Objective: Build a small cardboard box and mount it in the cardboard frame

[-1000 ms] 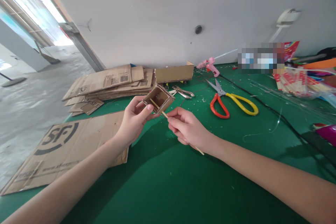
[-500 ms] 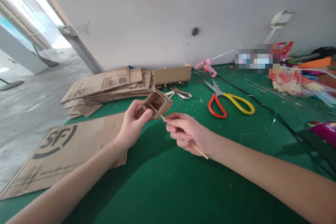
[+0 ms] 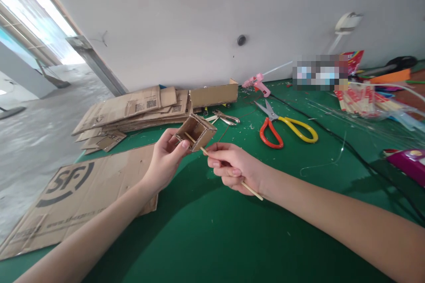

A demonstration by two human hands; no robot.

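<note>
My left hand [image 3: 168, 152] is closed on a small open cardboard box [image 3: 207, 135], its thumb along the near edge. A thin wooden stick [image 3: 253, 191] pierces the box's right wall, and its tip shows inside the box. My right hand [image 3: 234, 168] grips this stick just outside the wall, with the rear end sticking out below the palm. Both hands are held above the green table [image 3: 212, 239]. How the fingers behind the box lie is hidden.
Flat cardboard sheets [image 3: 126, 108] are stacked at the back left; a printed cardboard piece [image 3: 99, 194] lies nearer. Pliers [image 3: 226, 117], a pink glue gun [image 3: 260, 86] and scissors [image 3: 274, 119] lie beyond my hands. A black cord [image 3: 332, 135] crosses the right side.
The view has shifted slightly, so the whole scene sits a little further left. Both hands keep their hold on the box and stick, with little visible movement between them.
</note>
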